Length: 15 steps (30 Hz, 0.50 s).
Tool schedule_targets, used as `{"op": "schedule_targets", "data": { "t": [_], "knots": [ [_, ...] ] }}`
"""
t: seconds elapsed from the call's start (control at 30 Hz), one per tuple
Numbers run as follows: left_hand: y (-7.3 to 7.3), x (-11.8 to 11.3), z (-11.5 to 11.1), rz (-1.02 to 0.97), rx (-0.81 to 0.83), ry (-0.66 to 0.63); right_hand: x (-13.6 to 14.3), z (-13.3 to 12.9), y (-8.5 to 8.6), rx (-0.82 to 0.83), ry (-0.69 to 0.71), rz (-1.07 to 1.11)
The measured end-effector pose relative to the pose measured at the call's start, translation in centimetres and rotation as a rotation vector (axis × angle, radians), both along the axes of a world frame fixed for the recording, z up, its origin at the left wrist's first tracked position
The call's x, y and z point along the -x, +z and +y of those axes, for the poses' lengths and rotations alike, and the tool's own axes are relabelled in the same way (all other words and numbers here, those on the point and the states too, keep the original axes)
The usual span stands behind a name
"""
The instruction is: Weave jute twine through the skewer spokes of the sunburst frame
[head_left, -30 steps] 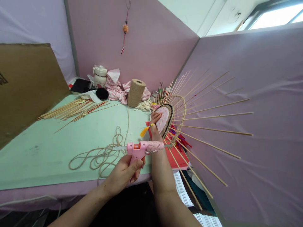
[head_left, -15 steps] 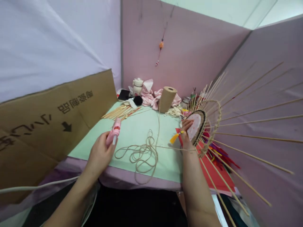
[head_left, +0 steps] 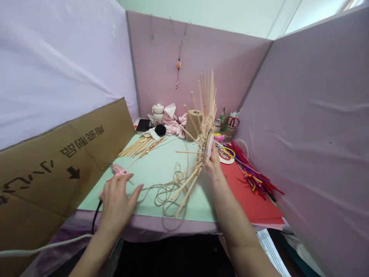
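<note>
My left hand (head_left: 117, 202) hovers at the near left of the table, thumb and fingers apart. Just beyond its fingers lies a pink hot glue gun (head_left: 117, 169), partly hidden by the hand. With my right hand (head_left: 213, 164) I grip the pale disc at the hub of a wooden-stick frame (head_left: 203, 148). Seen edge-on, the frame's sticks point up, left and down toward me. Loose twine (head_left: 173, 192) lies in tangled loops between my hands, beneath the lower sticks.
A twine spool (head_left: 192, 125) stands at the back, partly behind the sticks. Loose sticks (head_left: 141, 146) lie back left. A cardboard panel (head_left: 66, 161) walls the left side. Scissors, pipe cleaners (head_left: 253, 173) and red sheets (head_left: 245, 192) are on the right.
My left hand has let go of the glue gun, which now lies on the table. My right hand has swung the stick frame leftward, turning it edge-on.
</note>
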<state>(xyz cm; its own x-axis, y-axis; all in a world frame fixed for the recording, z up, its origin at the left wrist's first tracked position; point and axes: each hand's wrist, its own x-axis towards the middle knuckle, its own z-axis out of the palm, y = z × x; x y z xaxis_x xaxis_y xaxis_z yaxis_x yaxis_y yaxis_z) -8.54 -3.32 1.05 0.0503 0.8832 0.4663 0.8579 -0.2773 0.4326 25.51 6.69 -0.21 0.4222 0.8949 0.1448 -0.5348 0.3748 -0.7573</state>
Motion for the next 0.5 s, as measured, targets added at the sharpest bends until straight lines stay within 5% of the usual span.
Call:
{"op": "schedule_targets", "data": {
  "t": [0.07, 0.17, 0.23, 0.37, 0.43, 0.5],
  "knots": [
    [0.2, -2.3, -1.6, -0.187, -0.006, -0.189, 1.5, 0.9, 1.1, 0.059, -0.027, 0.176],
    [-0.1, -6.4, -2.8, -0.452, 0.238, -0.457, 3.5, 2.3, 2.5, 0.027, -0.027, 0.276],
    [-0.1, -9.6, -1.9, -0.75, 0.297, -0.473, 4.8, 3.0, 3.0, -0.01, -0.031, 0.331],
    [2.1, -14.9, 2.5, -1.31, 0.142, -0.498, 7.2, 3.5, 3.2, -0.062, -0.025, 0.465],
    [3.6, -15.9, 4.2, -1.368, 0.071, -0.5, 7.9, 3.3, 3.1, -0.058, -0.039, 0.521],
    [4.8, -15.4, 5.0, -1.24, -0.01, -0.361, 8.1, 3.0, 3.2, -0.037, -0.073, 0.574]
  ]
}}
